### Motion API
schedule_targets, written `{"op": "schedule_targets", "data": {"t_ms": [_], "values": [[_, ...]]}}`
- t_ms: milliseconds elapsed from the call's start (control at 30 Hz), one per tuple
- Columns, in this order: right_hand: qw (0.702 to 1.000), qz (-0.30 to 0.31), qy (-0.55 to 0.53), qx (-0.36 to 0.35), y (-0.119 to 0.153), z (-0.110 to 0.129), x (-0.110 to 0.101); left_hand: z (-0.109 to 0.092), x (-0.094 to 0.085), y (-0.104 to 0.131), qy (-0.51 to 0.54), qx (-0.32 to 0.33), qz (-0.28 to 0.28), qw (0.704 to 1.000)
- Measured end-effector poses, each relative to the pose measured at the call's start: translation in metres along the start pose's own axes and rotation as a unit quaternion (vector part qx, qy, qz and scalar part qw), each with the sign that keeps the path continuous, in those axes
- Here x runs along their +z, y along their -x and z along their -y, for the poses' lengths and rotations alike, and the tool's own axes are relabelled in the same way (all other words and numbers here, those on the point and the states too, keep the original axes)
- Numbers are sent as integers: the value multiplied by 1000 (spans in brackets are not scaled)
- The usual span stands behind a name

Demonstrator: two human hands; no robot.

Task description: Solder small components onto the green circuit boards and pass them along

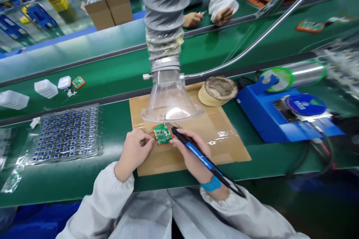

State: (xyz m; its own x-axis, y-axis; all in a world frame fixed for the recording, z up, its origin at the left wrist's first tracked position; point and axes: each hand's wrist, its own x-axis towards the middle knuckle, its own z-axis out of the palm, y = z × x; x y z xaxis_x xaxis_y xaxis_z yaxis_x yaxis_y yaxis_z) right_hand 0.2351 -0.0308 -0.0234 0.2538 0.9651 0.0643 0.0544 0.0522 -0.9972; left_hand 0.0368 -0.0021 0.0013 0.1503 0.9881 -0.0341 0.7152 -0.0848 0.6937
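Note:
My right hand [195, 153] is wrapped round a black and blue soldering iron [198, 152], whose tip points at the right edge of a green circuit board [162, 133] with an orange border. The board lies on a brown cardboard sheet [224, 134]. At the board's left side my left hand [137, 147] is closed in a pinch; what its fingertips hold, if anything, is hidden. Just above the board hangs a clear fume hood [171, 99]. Whether the iron's tip touches the board is too small to tell.
A round yellowish pot [217, 91] stands at the cardboard's back edge. To its right is a blue solder feeder [269, 112] with a spool. A clear tray of small blue parts [67, 132] lies left. Across the belt, a co-worker's hands [207, 18] show.

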Motion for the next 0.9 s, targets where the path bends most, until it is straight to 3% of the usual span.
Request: {"op": "schedule_targets", "data": {"t_ms": [233, 500, 900], "values": [[990, 3, 99, -100, 5, -10, -30, -3, 1, -10, -85, -47, 11, 995], [975, 25, 146, -164, 10, -6, -24, -3, -7, -23, -107, -34, 86, 990], [964, 67, 170, -192, 10, -6, -17, -3, -11, -29, -88, -46, 109, 989]]}}
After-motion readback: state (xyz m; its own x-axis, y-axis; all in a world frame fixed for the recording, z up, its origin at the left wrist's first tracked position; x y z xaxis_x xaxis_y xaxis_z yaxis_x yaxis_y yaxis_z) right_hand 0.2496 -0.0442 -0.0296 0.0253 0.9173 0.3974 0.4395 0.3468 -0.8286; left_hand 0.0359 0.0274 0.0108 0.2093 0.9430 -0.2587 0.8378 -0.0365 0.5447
